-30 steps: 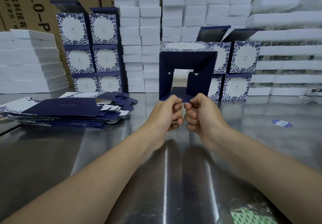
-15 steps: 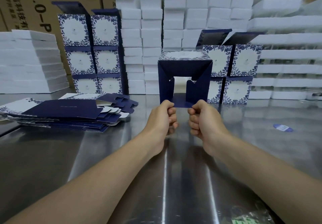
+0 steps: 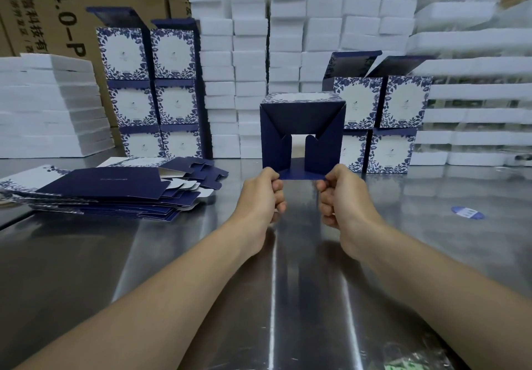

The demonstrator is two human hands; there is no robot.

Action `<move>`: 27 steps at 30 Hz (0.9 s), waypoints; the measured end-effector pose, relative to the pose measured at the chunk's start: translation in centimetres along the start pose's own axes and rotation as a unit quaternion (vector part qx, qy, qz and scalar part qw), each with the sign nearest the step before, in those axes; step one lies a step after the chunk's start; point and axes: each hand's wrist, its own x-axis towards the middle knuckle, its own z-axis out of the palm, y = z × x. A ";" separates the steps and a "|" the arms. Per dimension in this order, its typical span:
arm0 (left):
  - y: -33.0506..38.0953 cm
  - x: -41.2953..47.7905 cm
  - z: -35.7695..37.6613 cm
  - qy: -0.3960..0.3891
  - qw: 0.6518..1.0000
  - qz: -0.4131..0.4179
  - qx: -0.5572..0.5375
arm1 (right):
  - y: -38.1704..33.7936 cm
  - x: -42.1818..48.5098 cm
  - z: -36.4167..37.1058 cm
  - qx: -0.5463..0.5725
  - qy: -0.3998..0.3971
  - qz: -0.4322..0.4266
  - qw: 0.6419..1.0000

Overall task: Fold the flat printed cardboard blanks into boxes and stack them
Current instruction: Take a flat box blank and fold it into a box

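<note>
Head view: holding a half-folded navy box [image 3: 302,128] out in front, above the steel table [image 3: 115,269], open end facing the camera. Left hand [image 3: 260,197] pinching the near-left corner of the box's bottom flap, fingers curled, thumb on top. Right hand [image 3: 342,197] pinching the near-right corner of the same flap, fingers likewise curled. Hands sitting apart, just below and nearer than the box, with the flap's front edge spanning the gap between them. Showing inside the box: two side flaps folded inward, meeting an angled top flap, and a pale opening at the middle. Lying well to the left of the box, flat on the table: a fanned pile of blanks [image 3: 115,191], navy with white floral print. Standing behind and left of the box: finished boxes [image 3: 149,87] stacked three high in two columns, top lids raised. Standing just behind and right of the box: more finished boxes [image 3: 383,122], two high. Rising behind the box: white foam blocks [image 3: 259,38]. Lying right of the box on the table: a small blue label [image 3: 467,212].
</note>
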 end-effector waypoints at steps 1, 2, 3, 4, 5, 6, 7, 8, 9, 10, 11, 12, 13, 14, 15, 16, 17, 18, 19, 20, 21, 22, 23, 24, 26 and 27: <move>0.0 -0.1 0.0 0.004 1.000 0.002 0.002 | 0.0 0.0 0.0 -0.005 0.007 -0.003 1.000; 0.0 -0.1 -0.1 0.008 1.000 0.006 0.004 | 0.0 0.1 0.0 -0.012 0.010 -0.004 1.000; 0.0 -0.1 -0.1 0.013 1.000 0.013 0.008 | 0.1 0.1 0.1 -0.020 0.011 -0.006 1.000; 0.0 -0.1 -0.2 0.018 1.000 0.022 0.012 | 0.1 0.2 0.1 -0.029 0.011 -0.010 0.999; 0.1 0.0 -0.2 0.022 0.999 0.030 0.017 | 0.2 0.2 0.1 -0.036 0.012 -0.017 0.999; 0.1 0.0 -0.3 0.022 0.999 0.036 0.021 | 0.2 0.3 0.0 -0.040 0.012 -0.028 0.999; 0.2 0.1 -0.3 0.022 0.999 0.041 0.026 | 0.1 0.3 -0.1 -0.050 0.013 -0.044 0.998; 0.2 0.3 -0.3 0.023 0.998 0.046 0.031 | 0.1 0.3 -0.2 -0.066 0.015 -0.065 0.996; 0.2 0.4 -0.4 0.023 0.998 0.049 0.034 | 0.1 0.4 -0.3 -0.081 0.016 -0.081 0.993; 0.2 0.5 -0.4 0.022 0.998 0.050 0.036 | 0.1 0.4 -0.5 -0.090 0.011 -0.091 0.992; 0.1 0.6 -0.5 0.019 0.998 0.050 0.037 | 0.2 0.5 -0.7 -0.093 -0.001 -0.099 0.991; 0.0 0.7 -0.5 0.014 0.998 0.050 0.045 | 0.3 0.6 -0.8 -0.095 -0.015 -0.112 0.989; -0.2 0.8 -0.6 0.012 0.997 0.049 0.054 | 0.4 0.6 -0.9 -0.103 -0.026 -0.124 0.987; -0.4 1.0 -0.6 0.014 0.997 0.048 0.067 | 0.6 0.7 -0.9 -0.116 -0.033 -0.133 0.984; -0.5 1.1 -0.7 0.022 0.996 0.047 0.077 | 0.8 0.8 -0.9 -0.130 -0.035 -0.136 0.982; -0.7 1.2 -0.8 0.033 0.995 0.046 0.085 | 1.0 0.9 -0.9 -0.139 -0.034 -0.135 0.980; -0.7 1.1 -0.8 0.041 0.995 0.042 0.084 | 1.1 1.0 -1.0 -0.145 -0.032 -0.133 0.980; -0.8 1.2 -0.9 0.045 0.995 0.039 0.077 | 1.2 1.1 -1.0 -0.145 -0.032 -0.126 0.981; -0.9 1.3 -0.9 0.045 0.996 0.043 0.068 | 1.2 1.2 -1.0 -0.142 -0.033 -0.119 0.982; -0.9 1.5 -1.0 0.040 0.996 0.053 0.061 | 1.1 1.2 -1.0 -0.138 -0.034 -0.113 0.983; -1.0 1.5 -1.0 0.033 0.996 0.064 0.059 | 1.1 1.3 -1.0 -0.136 -0.034 -0.107 0.984; -0.9 1.4 -1.0 0.024 0.995 0.075 0.058 | 1.1 1.4 -1.0 -0.133 -0.033 -0.103 0.985; -0.9 1.4 -1.0 0.017 0.995 0.083 0.056 | 1.1 1.4 -1.0 -0.133 -0.031 -0.100 0.986; -0.9 1.3 -0.9 0.013 0.995 0.089 0.053 | 1.2 1.5 -1.0 -0.133 -0.029 -0.099 0.986; -0.8 1.3 -0.8 0.016 0.994 0.095 0.048 | 1.2 1.5 -1.0 -0.134 -0.025 -0.097 0.986; -0.8 1.3 -0.8 0.019 0.994 0.094 0.046 | 1.1 1.5 -1.0 -0.132 -0.025 -0.095 0.986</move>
